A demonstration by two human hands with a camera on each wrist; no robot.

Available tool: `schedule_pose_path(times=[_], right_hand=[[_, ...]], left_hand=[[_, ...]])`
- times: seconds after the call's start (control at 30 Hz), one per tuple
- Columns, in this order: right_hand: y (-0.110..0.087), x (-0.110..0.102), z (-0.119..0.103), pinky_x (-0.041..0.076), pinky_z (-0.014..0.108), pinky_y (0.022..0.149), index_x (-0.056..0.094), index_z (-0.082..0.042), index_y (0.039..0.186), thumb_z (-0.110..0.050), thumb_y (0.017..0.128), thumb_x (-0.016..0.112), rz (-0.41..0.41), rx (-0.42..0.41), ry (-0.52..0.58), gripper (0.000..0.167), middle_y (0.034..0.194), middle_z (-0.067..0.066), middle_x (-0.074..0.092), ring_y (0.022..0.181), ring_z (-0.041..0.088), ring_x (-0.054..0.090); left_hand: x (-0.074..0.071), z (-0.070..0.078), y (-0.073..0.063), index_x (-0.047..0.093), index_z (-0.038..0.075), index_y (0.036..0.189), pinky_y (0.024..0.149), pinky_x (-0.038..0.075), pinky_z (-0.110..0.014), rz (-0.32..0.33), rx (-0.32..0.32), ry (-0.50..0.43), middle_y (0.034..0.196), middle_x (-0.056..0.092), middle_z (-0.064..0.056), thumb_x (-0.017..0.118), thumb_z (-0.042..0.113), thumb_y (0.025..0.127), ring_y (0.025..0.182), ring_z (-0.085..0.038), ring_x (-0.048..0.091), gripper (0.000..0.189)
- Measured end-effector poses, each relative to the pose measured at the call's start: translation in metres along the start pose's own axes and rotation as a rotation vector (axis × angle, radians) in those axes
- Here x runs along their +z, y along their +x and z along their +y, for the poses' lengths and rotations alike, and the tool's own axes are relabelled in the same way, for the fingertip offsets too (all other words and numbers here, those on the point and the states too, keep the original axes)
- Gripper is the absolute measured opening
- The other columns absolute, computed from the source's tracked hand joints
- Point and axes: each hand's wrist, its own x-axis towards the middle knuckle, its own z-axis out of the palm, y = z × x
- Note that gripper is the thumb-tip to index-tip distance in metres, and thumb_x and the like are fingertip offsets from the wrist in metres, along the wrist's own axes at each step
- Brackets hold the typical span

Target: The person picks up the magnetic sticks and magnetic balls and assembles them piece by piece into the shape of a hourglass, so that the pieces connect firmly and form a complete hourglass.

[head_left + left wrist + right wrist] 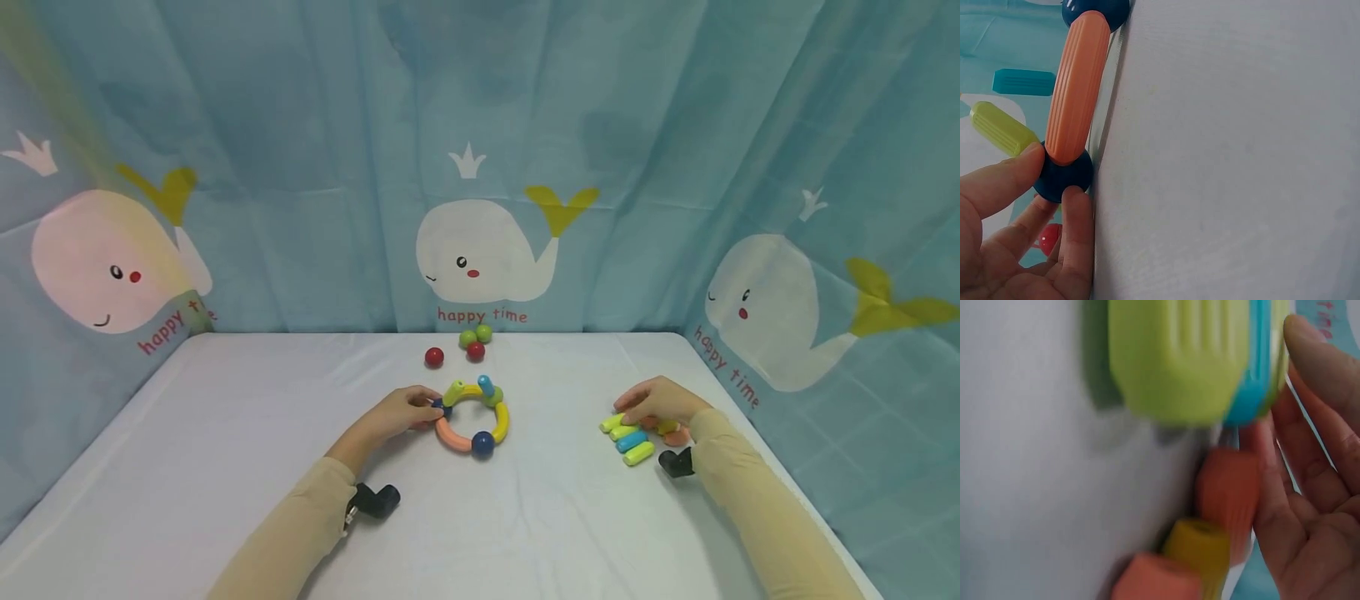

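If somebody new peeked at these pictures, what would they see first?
Probably the colorful ring near the middle of the white table, where the left hand pinches a dark blue ball. Behind that, three white whales decorate the blue curtain. On the table's right side, short bright rods lie by the right hand.

Long tan left sleeve point(288, 525) that was plain, bare left hand point(395, 413) past its end, black wrist camera point(380, 502) that poked out beside the sleeve, shiny silver bit point(350, 516) there too, and, well right of the left sleeve, matching right sleeve point(761, 504), bare right hand point(662, 399), second wrist camera point(677, 462)
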Motion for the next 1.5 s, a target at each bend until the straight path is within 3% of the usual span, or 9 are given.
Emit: schedule_pose_path(times=[0.07,0.23,0.5,0.6,0.7,0.8,1.03,1.3,1.5], right_hand=[[0.002,0.004,-0.002,0.035,0.024,0.049,0.073,-0.011,0.113,-0.019,0.083,0.077,-0.003,-0.009,0.006,0.031,0.086,0.0,0.069,0.06,0.016,0.047],[0.009,0.013,-0.005,0.045,0.027,0.063,0.075,-0.012,0.108,-0.023,0.084,0.077,0.035,-0.069,-0.069,0.026,0.1,0.002,0.073,0.074,0.016,0.058],[0.008,0.021,-0.014,0.046,0.028,0.063,0.074,-0.008,0.111,-0.018,0.084,0.076,0.051,-0.114,-0.166,0.029,0.106,0.007,0.072,0.083,0.02,0.06],[0.008,0.027,-0.021,0.048,0.029,0.068,0.073,-0.011,0.114,-0.018,0.085,0.074,0.079,-0.124,-0.126,0.029,0.114,0.008,0.07,0.092,0.02,0.061],[0.01,0.037,-0.029,0.053,0.034,0.078,0.071,-0.008,0.116,-0.017,0.086,0.074,0.101,-0.207,-0.045,0.032,0.122,0.012,0.066,0.102,0.019,0.063],[0.011,0.05,-0.039,0.056,0.035,0.087,0.07,-0.004,0.115,-0.017,0.086,0.075,0.094,-0.313,0.031,0.032,0.121,0.015,0.067,0.1,0.017,0.066],[0.002,0.09,-0.071,0.049,0.045,0.104,0.071,-0.006,0.12,-0.022,0.089,0.074,0.099,-0.399,0.107,0.035,0.124,0.009,0.069,0.113,0.022,0.063],[-0.011,0.121,-0.1,0.054,0.042,0.098,0.072,-0.008,0.109,-0.015,0.086,0.077,0.102,-0.477,0.1,0.025,0.11,0.004,0.073,0.11,0.02,0.064],[-0.016,0.136,-0.113,0.055,0.043,0.098,0.075,-0.007,0.112,-0.015,0.089,0.073,0.074,-0.582,0.048,0.024,0.116,0.008,0.073,0.111,0.025,0.064]], left_hand=[[0.001,-0.001,0.0,0.063,0.013,0.13,0.089,0.055,-0.031,0.0,-0.004,-0.001,0.123,0.058,-0.013,0.071,0.027,0.092,0.1,-0.019,0.059,0.041],[0.001,-0.002,-0.001,0.063,0.014,0.13,0.094,0.055,-0.035,-0.004,-0.001,-0.001,0.129,0.058,-0.014,0.071,0.029,0.092,0.103,-0.02,0.06,0.041],[0.001,-0.001,0.0,0.063,0.013,0.129,0.095,0.054,-0.036,-0.009,0.009,-0.018,0.128,0.058,-0.014,0.07,0.027,0.092,0.105,-0.02,0.059,0.04],[0.001,-0.002,-0.001,0.064,0.013,0.129,0.094,0.055,-0.035,-0.007,0.011,-0.01,0.128,0.058,-0.014,0.07,0.027,0.092,0.104,-0.02,0.059,0.04],[0.001,-0.002,-0.001,0.063,0.014,0.129,0.094,0.054,-0.035,-0.006,0.011,-0.003,0.13,0.058,-0.014,0.07,0.028,0.092,0.105,-0.021,0.059,0.04],[0.001,-0.003,0.0,0.064,0.014,0.129,0.095,0.054,-0.036,-0.001,0.008,-0.009,0.13,0.058,-0.014,0.071,0.027,0.092,0.105,-0.021,0.059,0.04],[0.002,-0.003,-0.001,0.064,0.014,0.129,0.096,0.053,-0.037,0.013,0.005,-0.012,0.129,0.058,-0.013,0.07,0.026,0.092,0.109,-0.023,0.056,0.04],[0.003,-0.002,-0.001,0.065,0.014,0.128,0.093,0.052,-0.035,0.012,0.011,-0.044,0.126,0.059,-0.012,0.071,0.027,0.091,0.107,-0.023,0.056,0.04],[0.003,-0.003,-0.002,0.065,0.014,0.127,0.092,0.052,-0.034,0.016,0.004,-0.063,0.125,0.058,-0.012,0.071,0.026,0.091,0.107,-0.023,0.055,0.039]])
